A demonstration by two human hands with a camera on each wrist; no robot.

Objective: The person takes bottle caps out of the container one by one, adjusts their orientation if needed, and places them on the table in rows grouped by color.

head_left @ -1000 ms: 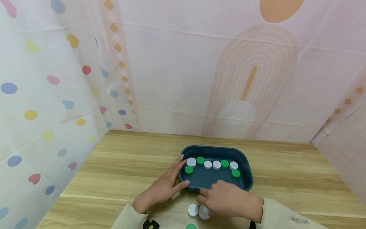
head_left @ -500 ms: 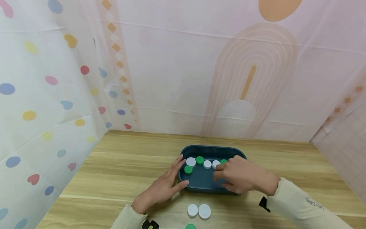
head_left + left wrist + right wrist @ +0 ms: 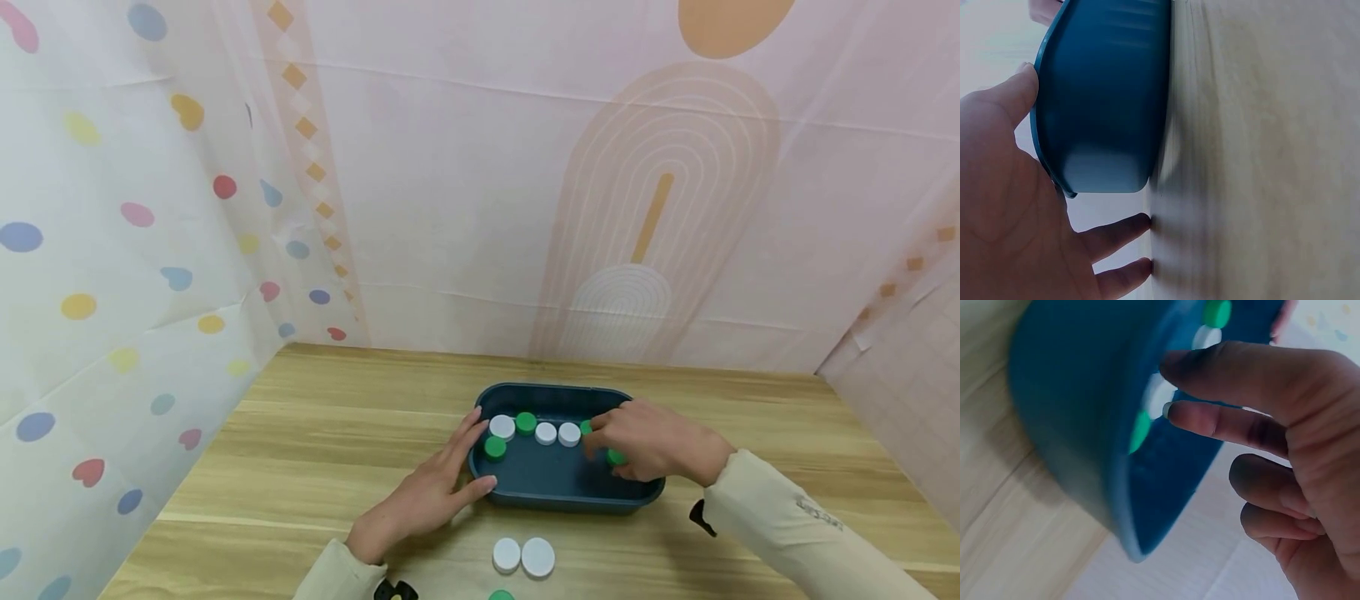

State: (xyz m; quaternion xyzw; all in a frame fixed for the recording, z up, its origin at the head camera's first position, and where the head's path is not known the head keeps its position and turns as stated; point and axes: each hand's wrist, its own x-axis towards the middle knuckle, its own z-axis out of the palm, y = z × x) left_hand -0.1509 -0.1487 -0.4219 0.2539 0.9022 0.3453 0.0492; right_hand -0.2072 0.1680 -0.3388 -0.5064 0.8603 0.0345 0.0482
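On the pale wood-grain table point(image 3: 322, 433), the left hand point(image 3: 431, 492) lies flat with fingers straight against the rounded end of the smooth dark-blue plastic tray point(image 3: 551, 492). Round green and white caps point(image 3: 546, 432) line its floor. At its right end, the right hand point(image 3: 652, 442) has thumb and forefinger extended over a green cap point(image 3: 617, 457); whether it pinches one I cannot tell.

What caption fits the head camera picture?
Left hand steadies blue tray; right hand reaches among green and white caps.
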